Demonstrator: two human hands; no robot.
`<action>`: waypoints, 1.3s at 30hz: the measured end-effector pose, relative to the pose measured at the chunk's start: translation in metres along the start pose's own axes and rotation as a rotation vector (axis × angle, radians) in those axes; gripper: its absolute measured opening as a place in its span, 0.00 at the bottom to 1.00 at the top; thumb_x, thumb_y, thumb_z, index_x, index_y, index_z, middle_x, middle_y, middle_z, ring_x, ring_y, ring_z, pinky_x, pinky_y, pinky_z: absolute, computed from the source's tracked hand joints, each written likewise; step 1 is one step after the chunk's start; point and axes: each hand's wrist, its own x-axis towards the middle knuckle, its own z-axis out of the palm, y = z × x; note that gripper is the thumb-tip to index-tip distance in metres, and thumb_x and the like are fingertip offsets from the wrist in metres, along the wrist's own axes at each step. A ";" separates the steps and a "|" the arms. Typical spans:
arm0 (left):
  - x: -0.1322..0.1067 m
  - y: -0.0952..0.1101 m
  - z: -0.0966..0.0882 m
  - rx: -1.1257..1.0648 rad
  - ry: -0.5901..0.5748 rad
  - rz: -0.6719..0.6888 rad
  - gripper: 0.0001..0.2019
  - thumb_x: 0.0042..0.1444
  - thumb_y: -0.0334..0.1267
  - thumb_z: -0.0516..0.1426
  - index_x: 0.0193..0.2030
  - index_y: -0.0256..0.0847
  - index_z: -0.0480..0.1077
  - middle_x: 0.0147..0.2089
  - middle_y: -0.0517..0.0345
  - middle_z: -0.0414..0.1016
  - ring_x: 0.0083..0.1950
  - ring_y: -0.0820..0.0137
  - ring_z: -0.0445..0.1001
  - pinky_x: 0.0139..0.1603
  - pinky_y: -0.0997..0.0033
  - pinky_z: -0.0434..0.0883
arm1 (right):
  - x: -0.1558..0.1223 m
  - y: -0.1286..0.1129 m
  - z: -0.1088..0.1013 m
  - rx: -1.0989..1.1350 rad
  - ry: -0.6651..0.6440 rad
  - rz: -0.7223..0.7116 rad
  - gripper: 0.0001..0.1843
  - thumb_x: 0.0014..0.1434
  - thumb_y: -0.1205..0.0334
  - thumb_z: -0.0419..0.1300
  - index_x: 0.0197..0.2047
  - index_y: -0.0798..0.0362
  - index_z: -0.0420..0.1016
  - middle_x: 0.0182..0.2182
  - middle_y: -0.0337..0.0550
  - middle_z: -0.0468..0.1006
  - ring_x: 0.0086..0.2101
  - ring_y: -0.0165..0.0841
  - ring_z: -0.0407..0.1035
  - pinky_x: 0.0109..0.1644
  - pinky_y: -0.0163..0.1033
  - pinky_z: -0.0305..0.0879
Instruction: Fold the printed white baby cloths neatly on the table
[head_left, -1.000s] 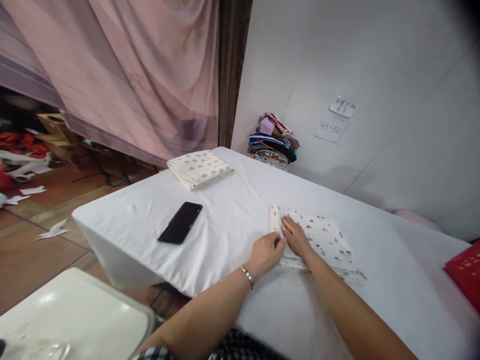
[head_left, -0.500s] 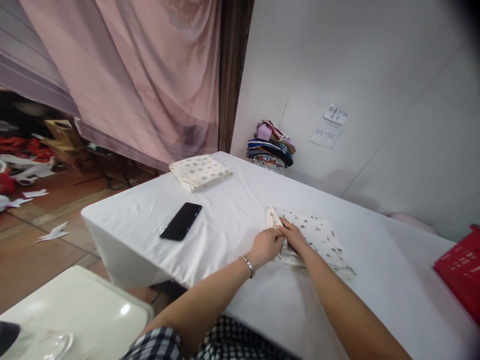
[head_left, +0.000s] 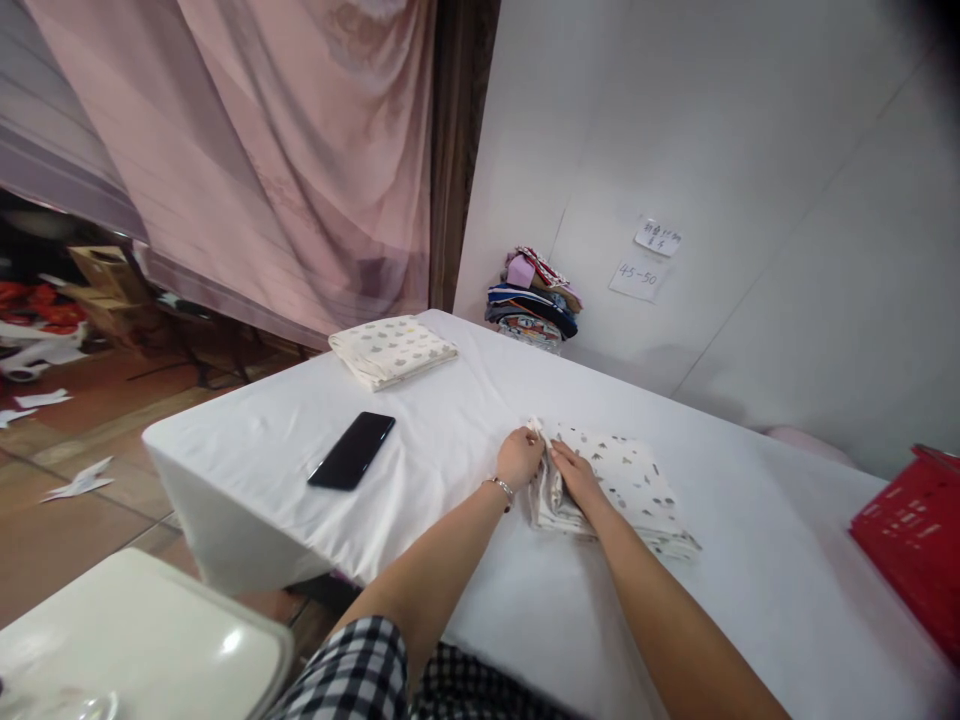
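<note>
A folded cream cloth with small grey prints (head_left: pixel 630 480) lies on the white table (head_left: pixel 465 420) in front of me. My left hand (head_left: pixel 519 458), with a bracelet at the wrist, is closed in a pinch on the cloth's left edge and lifts its layers a little. My right hand (head_left: pixel 576 472) lies on top of the cloth near that same edge, fingers pressed down on the fabric.
A black phone (head_left: pixel 351 464) lies left of my hands. A second folded printed cloth (head_left: pixel 391 350) sits at the far left corner. A stack of coloured fabrics (head_left: pixel 534 300) stands against the wall. A red basket (head_left: pixel 911 530) is at the right, a white chair (head_left: pixel 135 650) at the lower left.
My left hand has moved up along the cloth's left edge and pinched it, raising the layers. My right hand shifted slightly left on the cloth.
</note>
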 end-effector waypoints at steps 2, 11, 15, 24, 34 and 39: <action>0.005 -0.002 0.003 0.006 0.013 -0.011 0.12 0.53 0.40 0.52 0.40 0.38 0.71 0.40 0.50 0.76 0.41 0.68 0.73 0.38 0.74 0.64 | 0.000 0.001 0.002 -0.013 0.002 -0.042 0.24 0.53 0.45 0.53 0.47 0.48 0.75 0.53 0.42 0.70 0.58 0.38 0.56 0.65 0.50 0.38; 0.017 -0.009 0.003 0.035 -0.002 0.038 0.10 0.53 0.40 0.53 0.38 0.39 0.70 0.41 0.50 0.75 0.43 0.67 0.72 0.41 0.73 0.64 | -0.002 0.005 0.005 -0.059 0.007 -0.104 0.28 0.56 0.41 0.48 0.50 0.48 0.73 0.55 0.43 0.68 0.58 0.39 0.55 0.65 0.50 0.36; 0.017 -0.008 0.003 0.025 0.009 0.131 0.09 0.53 0.38 0.52 0.36 0.39 0.71 0.38 0.52 0.75 0.39 0.69 0.72 0.39 0.73 0.64 | -0.003 0.004 0.004 -0.063 0.007 -0.096 0.29 0.57 0.40 0.47 0.52 0.48 0.71 0.55 0.43 0.67 0.58 0.38 0.55 0.65 0.50 0.36; 0.029 -0.010 0.003 -0.007 -0.095 0.130 0.12 0.52 0.39 0.50 0.29 0.39 0.73 0.30 0.55 0.75 0.32 0.71 0.70 0.31 0.75 0.61 | -0.006 0.002 0.005 -0.074 0.016 -0.064 0.28 0.56 0.41 0.49 0.52 0.48 0.71 0.56 0.42 0.67 0.58 0.37 0.55 0.65 0.49 0.36; 0.033 -0.012 0.005 -0.087 -0.099 0.022 0.12 0.53 0.39 0.50 0.28 0.36 0.71 0.28 0.56 0.74 0.28 0.73 0.70 0.27 0.78 0.62 | -0.007 0.001 0.005 -0.066 0.036 -0.076 0.27 0.56 0.42 0.49 0.52 0.48 0.71 0.56 0.42 0.67 0.58 0.37 0.56 0.64 0.47 0.45; 0.034 -0.013 0.001 -0.112 -0.083 -0.041 0.10 0.53 0.38 0.51 0.30 0.35 0.71 0.29 0.53 0.75 0.29 0.72 0.71 0.27 0.77 0.63 | -0.012 -0.003 0.007 -0.129 0.050 -0.097 0.26 0.56 0.44 0.51 0.52 0.49 0.72 0.57 0.43 0.65 0.59 0.37 0.53 0.65 0.47 0.42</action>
